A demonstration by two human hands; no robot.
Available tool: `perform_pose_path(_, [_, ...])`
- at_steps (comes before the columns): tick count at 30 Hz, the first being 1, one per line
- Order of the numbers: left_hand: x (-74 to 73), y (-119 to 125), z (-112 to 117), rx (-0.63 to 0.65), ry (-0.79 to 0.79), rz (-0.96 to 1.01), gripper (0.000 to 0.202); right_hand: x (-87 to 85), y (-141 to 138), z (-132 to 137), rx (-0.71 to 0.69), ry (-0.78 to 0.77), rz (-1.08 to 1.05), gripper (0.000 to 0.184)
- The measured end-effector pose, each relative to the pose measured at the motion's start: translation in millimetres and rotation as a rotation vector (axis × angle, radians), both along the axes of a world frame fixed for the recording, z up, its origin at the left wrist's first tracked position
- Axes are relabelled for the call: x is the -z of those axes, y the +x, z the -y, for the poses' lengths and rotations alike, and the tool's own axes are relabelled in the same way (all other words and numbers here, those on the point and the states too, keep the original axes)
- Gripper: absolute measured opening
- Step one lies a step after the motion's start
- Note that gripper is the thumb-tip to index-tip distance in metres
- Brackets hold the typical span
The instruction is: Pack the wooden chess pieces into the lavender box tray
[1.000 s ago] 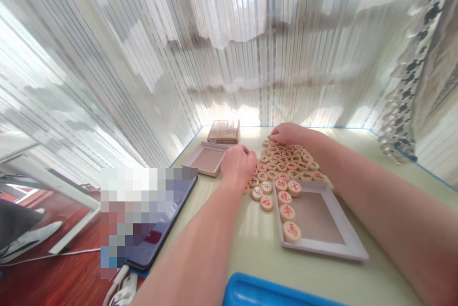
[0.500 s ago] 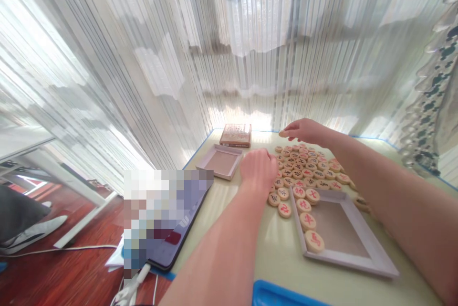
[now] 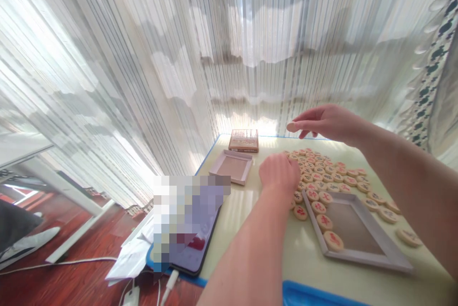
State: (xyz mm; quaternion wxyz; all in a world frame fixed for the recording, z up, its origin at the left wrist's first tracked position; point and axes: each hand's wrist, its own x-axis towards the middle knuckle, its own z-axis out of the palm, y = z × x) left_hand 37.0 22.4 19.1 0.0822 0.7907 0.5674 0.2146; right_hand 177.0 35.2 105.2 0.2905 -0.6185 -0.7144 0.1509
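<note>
On the pale green table (image 3: pixel 246 234) by the curtain (image 3: pixel 246 81), I can see lots of loose pieces (image 3: pixel 328 170), round and flat, in a big bunch. They have red or black marks on top. Most of the bunch sits just past the big tray (image 3: pixel 354 229), and a few trail down its right side. Five pieces (image 3: pixel 324 222) are in that tray: four in a line by its left wall, and one next to the far end of the line. I'd say it's early on, since five are in and far more are out.

The two hands are apart. The right hand (image 3: pixel 331 120) is up in the air near the far edge, with one piece (image 3: pixel 291 127) pinched in its fingertips. The left hand (image 3: pixel 279 172) is curled like a fist, low by the bunch's left side. I can't tell if it has anything.

Over to the left are the small tray (image 3: pixel 231 166), the box (image 3: pixel 244 140) and a phone (image 3: pixel 191 253).
</note>
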Motion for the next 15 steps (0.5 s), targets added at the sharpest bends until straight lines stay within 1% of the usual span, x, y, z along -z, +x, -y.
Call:
perform_pose_path(2, [0.6, -0.7, 0.6, 0.025, 0.020, -0.022, 0.035, 2.8, -6.1, 13.6, 0.052, 0.084, 0.056, 0.047])
perform_pose_path(4, [0.1, -1.5, 1.1, 0.023, 0.019, -0.038, 0.034, 11.4, -6.3, 32.5, 0.130, 0.166, 0.123, 0.041])
perform_pose_path(6, [-1.4, -1.9, 1.2, -0.015, -0.009, -0.046, 0.034, 24.8, 0.0, 56.4, 0.200, 0.212, 0.160, 0.035])
perform_pose_path(8, [-2.7, -1.5, 1.0, -0.040, -0.001, -0.046, 0.033, 41.3, 11.5, 81.8, 0.225, 0.235, 0.194, 0.031])
perform_pose_path(10, [-2.4, 0.2, 0.7, -0.052, 0.040, -0.046, 0.033, 58.2, 25.8, 103.3, 0.205, 0.233, 0.252, 0.030])
perform_pose_path(12, [-0.3, 2.3, 0.5, -0.017, 0.073, -0.055, 0.032, 72.2, 40.2, 116.9, 0.211, 0.258, 0.306, 0.030])
perform_pose_path(13, [1.1, 3.3, 0.4, 0.004, 0.082, -0.059, 0.031, 77.1, 46.5, 120.7, 0.169, 0.249, 0.335, 0.029])
perform_pose_path(15, [4.0, 4.3, -0.2, 0.040, 0.113, -0.069, 0.031, 81.6, 55.1, 124.1, 0.057, 0.140, 0.387, 0.027])
